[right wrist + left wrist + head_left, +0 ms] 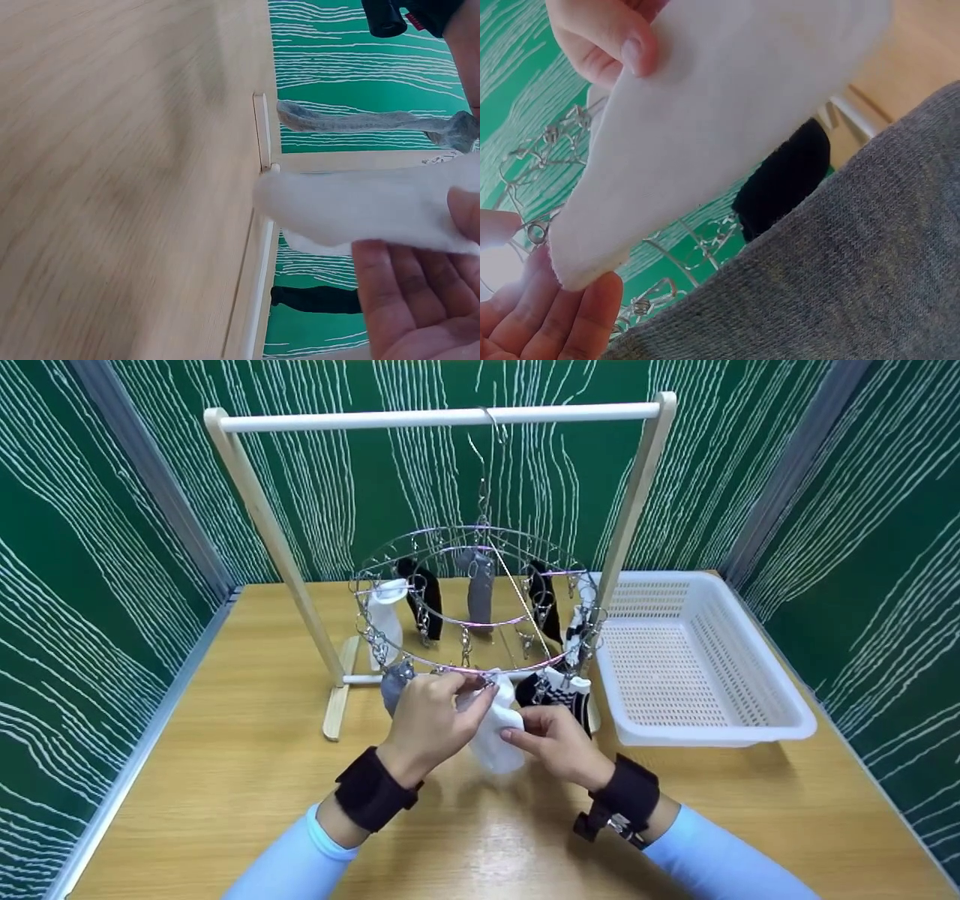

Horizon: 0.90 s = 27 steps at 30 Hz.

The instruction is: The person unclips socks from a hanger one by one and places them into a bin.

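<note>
A white sock (499, 742) hangs from the front rim of the round clip hanger (517, 666). My left hand (435, 720) pinches a small wire clip (536, 232) between thumb and fingers, right at the sock's upper edge. With thumb and fingers, my right hand (559, 742) grips the side of the same sock; its toe end hangs free in the right wrist view. A grey sock (847, 247) hangs close beside my left hand, partly hidden by it in the head view. Right of the white sock hangs a black-and-white patterned sock (570, 694).
The hanger hooks onto a wooden rack (442, 418) standing on the table (247, 780). Around its rim hang another white sock (386, 622), black socks (427, 604) and a grey one (480, 592). A white plastic basket (712, 733) stands at the right.
</note>
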Each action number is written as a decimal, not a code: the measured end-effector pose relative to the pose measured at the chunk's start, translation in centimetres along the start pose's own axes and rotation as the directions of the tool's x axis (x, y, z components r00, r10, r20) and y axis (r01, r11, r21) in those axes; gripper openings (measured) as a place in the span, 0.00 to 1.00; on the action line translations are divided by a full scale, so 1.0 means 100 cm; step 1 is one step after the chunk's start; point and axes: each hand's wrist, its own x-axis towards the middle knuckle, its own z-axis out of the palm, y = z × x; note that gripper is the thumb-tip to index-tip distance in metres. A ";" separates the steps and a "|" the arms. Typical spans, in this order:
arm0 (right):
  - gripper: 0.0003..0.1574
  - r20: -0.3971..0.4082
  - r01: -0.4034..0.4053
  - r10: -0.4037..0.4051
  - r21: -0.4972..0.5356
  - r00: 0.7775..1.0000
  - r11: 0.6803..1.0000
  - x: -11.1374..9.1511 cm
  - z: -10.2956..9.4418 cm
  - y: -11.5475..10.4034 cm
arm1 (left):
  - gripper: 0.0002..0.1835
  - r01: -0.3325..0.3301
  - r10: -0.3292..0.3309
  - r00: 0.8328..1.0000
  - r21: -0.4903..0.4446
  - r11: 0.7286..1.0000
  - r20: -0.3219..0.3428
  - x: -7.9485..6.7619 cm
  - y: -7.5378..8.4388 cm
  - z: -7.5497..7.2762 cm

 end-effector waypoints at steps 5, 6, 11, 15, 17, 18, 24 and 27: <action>0.10 -0.027 0.011 -0.011 0.000 1.000 1.000 -0.001 0.001 -0.001 | 0.06 -0.029 0.029 0.999 -0.022 0.999 -0.021 0.000 -0.003 0.000; 0.10 -0.030 0.011 -0.011 -0.001 0.999 1.000 -0.001 0.001 -0.001 | 0.06 -0.039 0.038 0.999 -0.023 0.999 -0.026 0.000 -0.003 0.000; 0.08 -0.049 0.027 -0.028 -0.025 0.998 0.999 -0.001 0.001 -0.001 | 0.04 -0.074 0.074 0.996 -0.002 0.997 -0.048 0.000 -0.004 0.000; 0.08 -0.055 0.051 -0.053 -0.047 0.997 0.998 -0.002 0.001 -0.001 | 0.04 -0.084 0.084 0.995 -0.009 0.996 -0.055 0.001 -0.002 0.000; 0.08 -0.053 0.051 -0.053 -0.049 0.997 0.997 -0.002 0.001 -0.001 | 0.04 -0.083 0.082 0.995 -0.014 0.996 -0.057 0.001 -0.002 0.001; 0.09 -0.053 0.051 -0.053 -0.051 0.997 0.997 -0.002 0.001 -0.001 | 0.04 -0.083 0.082 0.995 -0.013 0.996 -0.058 0.001 -0.002 0.001; 0.08 -0.046 0.032 -0.035 -0.067 0.998 0.997 -0.007 0.000 -0.001 | 0.04 -0.086 0.085 0.994 -0.015 0.996 -0.062 0.001 -0.001 -0.001; 0.08 -0.034 0.024 -0.026 -0.068 0.999 0.997 -0.009 -0.001 -0.001 | 0.03 -0.085 0.084 0.995 -0.017 0.996 -0.059 0.001 -0.001 -0.002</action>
